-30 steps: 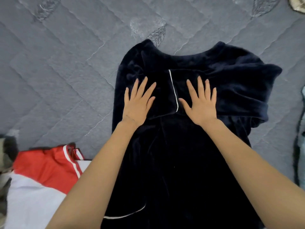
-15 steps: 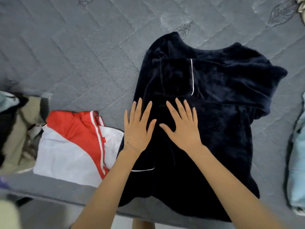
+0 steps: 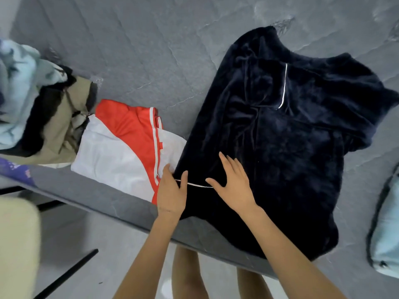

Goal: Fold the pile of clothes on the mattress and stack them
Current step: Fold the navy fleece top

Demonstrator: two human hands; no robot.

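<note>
A navy fleece garment (image 3: 291, 147) with thin white piping lies spread on the grey mattress (image 3: 140, 50), its lower end hanging over the near edge. My left hand (image 3: 171, 192) is at the garment's left edge by the piping, thumb on top and fingers tucked under the fabric. My right hand (image 3: 234, 183) rests flat on the garment just to the right, fingers spread. A folded red and white garment (image 3: 121, 152) lies directly left of the navy one, touching it.
A heap of unfolded clothes (image 3: 36, 108), pale blue, black and khaki, sits at the left. A light blue item (image 3: 386, 234) lies at the right edge. The mattress's near edge (image 3: 97, 203) runs diagonally, with floor and my legs below it.
Both hands slid down the navy garment toward its near left edge. The left hand went from lying flat to taking the hem. The view shifted, showing more of the left pile and floor.
</note>
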